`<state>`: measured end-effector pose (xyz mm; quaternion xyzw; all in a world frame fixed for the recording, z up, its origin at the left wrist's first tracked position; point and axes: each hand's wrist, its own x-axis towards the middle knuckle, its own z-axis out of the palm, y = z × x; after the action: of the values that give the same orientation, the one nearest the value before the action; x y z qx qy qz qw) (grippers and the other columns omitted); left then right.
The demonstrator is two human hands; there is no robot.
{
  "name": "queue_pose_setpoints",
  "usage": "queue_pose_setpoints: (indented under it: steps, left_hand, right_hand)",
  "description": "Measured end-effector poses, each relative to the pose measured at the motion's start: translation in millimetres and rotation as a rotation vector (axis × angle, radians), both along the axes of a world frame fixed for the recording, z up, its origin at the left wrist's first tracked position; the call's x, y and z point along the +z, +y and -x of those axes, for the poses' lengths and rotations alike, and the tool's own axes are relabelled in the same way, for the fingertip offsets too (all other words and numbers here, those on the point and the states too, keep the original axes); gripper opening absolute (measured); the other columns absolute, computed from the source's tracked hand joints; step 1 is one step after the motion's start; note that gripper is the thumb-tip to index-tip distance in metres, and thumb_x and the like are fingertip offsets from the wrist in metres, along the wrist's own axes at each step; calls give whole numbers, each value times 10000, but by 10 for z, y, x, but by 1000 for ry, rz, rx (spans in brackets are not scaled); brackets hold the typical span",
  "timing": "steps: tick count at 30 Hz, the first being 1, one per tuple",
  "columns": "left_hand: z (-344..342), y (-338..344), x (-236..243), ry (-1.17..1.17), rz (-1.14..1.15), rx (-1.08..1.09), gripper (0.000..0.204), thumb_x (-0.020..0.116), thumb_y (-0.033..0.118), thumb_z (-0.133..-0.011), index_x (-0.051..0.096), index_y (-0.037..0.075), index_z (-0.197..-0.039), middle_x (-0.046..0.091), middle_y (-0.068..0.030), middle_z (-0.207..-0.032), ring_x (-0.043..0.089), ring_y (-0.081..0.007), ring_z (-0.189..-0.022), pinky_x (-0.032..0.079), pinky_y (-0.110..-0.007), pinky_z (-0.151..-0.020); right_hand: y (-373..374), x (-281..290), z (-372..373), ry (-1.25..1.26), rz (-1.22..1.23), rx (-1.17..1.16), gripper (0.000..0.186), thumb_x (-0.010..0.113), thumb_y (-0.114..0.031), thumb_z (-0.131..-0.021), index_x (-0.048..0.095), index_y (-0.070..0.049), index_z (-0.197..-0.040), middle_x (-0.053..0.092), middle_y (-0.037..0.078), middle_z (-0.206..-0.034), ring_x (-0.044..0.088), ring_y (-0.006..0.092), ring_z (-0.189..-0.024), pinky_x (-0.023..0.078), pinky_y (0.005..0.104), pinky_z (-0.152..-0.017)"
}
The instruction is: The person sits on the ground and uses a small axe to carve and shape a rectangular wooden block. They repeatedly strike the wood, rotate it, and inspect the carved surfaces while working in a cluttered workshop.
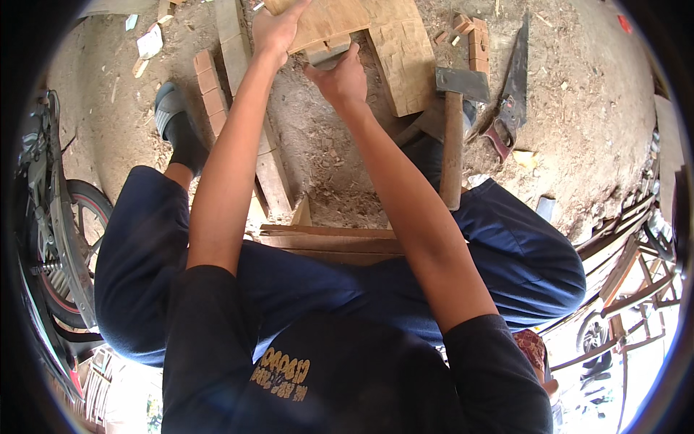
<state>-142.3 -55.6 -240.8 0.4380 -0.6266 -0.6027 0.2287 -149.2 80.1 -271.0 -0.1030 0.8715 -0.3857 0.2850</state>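
Note:
At the top of the view, my left hand is closed on the left edge of a light brown wooden board. Just below that board's near edge is my right hand, its thumb and a finger spread apart. Between them and the board shows the end of a pale block; whether the right hand touches it I cannot tell. A thick, rough-cut wooden slab extends from the board's right side toward me. The far part of the board is cut off by the frame.
A hammer with a dark head rests by my right leg. Beyond it lies a handsaw. Bricks and a long timber lie left of my hands. Wood chips litter the dirt floor. A wheeled vehicle stands at far left.

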Motion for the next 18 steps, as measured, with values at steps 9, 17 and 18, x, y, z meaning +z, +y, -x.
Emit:
queue_pose_setpoints:
  steps: [9,17,18]
  left_hand:
    - [22,13,4,-36,27,9,535,797,364,-812,660,-33,-1145,700,-117,-1071,662,-196,-936,527,-328,-818]
    - [6,76,34,-75,59,35,497,790,347,-820,664,-38,-1107,699,-105,-1039,659,-191,-929,527,-328,-811]
    - [10,103,46,-87,84,65,486,789,344,-822,670,-38,-1098,701,-103,-1034,659,-189,-926,527,-328,-810]
  right_hand:
    - [5,-18,-2,-39,-1,29,885,848,-394,-650,359,-7,-1277,567,213,-1244,600,373,-1126,518,439,-929]
    - [32,-133,-38,19,27,-21,866,849,-397,-661,364,-15,-1268,569,229,-1248,582,387,-1149,494,430,-964]
    - [42,-142,-36,9,26,-22,872,850,-393,-659,360,-14,-1274,559,228,-1256,576,388,-1154,491,432,-966]
